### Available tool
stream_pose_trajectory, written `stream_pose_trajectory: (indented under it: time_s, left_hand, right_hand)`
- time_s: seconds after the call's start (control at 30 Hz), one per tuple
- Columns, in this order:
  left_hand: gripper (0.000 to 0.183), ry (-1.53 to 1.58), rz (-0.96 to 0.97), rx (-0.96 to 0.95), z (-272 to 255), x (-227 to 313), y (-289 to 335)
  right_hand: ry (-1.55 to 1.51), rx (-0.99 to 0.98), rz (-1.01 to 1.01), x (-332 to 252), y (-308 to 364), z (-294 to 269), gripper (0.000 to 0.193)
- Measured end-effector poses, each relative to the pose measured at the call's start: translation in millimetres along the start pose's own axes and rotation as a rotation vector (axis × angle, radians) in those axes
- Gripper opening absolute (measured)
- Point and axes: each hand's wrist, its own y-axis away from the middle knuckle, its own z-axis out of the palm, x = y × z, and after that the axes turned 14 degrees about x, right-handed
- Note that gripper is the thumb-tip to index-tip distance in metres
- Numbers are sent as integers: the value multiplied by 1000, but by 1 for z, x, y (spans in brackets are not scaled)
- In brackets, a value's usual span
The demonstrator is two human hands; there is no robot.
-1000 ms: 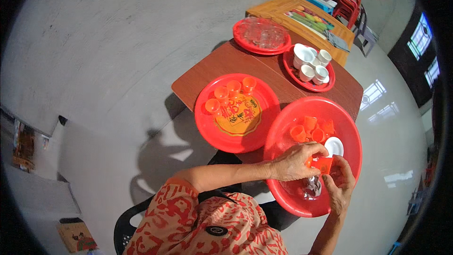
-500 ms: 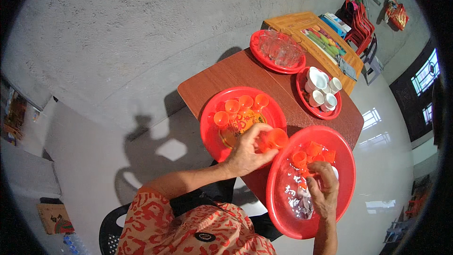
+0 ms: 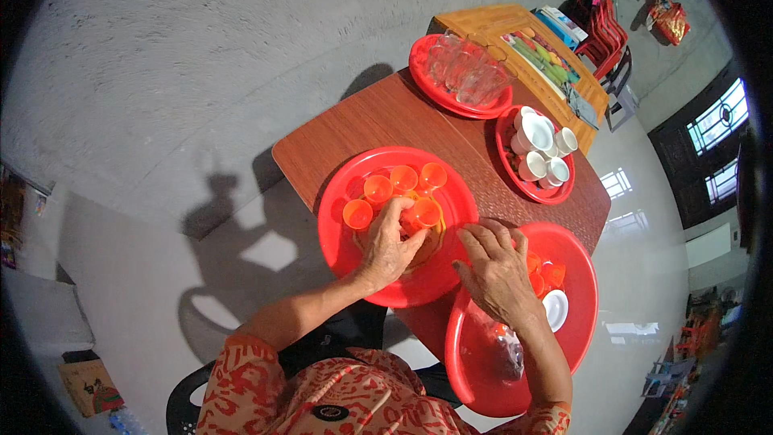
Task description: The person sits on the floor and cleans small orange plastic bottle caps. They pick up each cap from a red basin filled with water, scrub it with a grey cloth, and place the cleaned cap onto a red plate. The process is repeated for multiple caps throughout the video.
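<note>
Left hand (image 3: 385, 250) pinches orange cup (image 3: 425, 213); right hand (image 3: 501, 276) loosely open

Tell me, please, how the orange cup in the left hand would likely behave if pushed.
The orange cup looks like thin plastic, so it is probably light and fairly stiff. Its round wall suggests it might roll if knocked onto its side.

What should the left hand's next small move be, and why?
Probably to set the small orange plastic cup down and let go: the left hand holds it over the round red plastic tray, where four similar cups sit grouped. Whether its base touches the tray, I cannot tell.
</note>
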Motion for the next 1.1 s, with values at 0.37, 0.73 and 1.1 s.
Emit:
stream_pose_trajectory:
  time_s: [0.37, 0.73, 1.1]
  left_hand:
    - [50, -96, 21, 41, 14, -1, 0]
    - [71, -19, -44, 2, 15, -5, 14]
    - [78, 42, -171, -15, 6, -9, 27]
  right_hand:
    - [20, -161, -15, 4, -21, 29, 50]
    - [43, -153, 27, 3, -19, 37, 53]
    - [120, -10, 137, 9, 16, -18, 51]
